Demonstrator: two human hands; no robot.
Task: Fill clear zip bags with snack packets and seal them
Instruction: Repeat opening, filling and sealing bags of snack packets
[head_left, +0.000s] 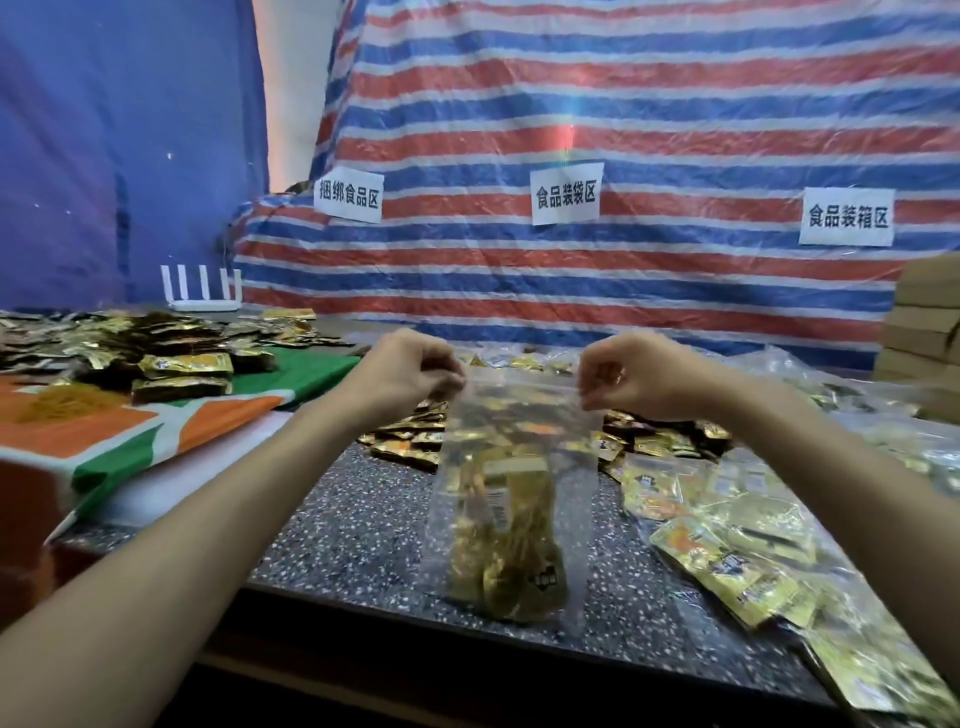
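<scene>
Sealing step, I'd say: left hand (410, 371) & right hand (631, 376) each pinch a top corner of the clear zip bag (511, 467), gold snack packets (501, 551) inside; next needs fingers run along the zip w/ even pressure.

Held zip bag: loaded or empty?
Loaded: gold snack packets fill the lower half of the clear zip bag; its upper part is empty. The left hand and right hand pinch its top corners. Sealed or not: cannot tell.

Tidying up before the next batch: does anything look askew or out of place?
The filled bags on the right lie in a loose heap; the nearest bag seems to overhang the table's front edge. The held zip bag looks fine.
</scene>
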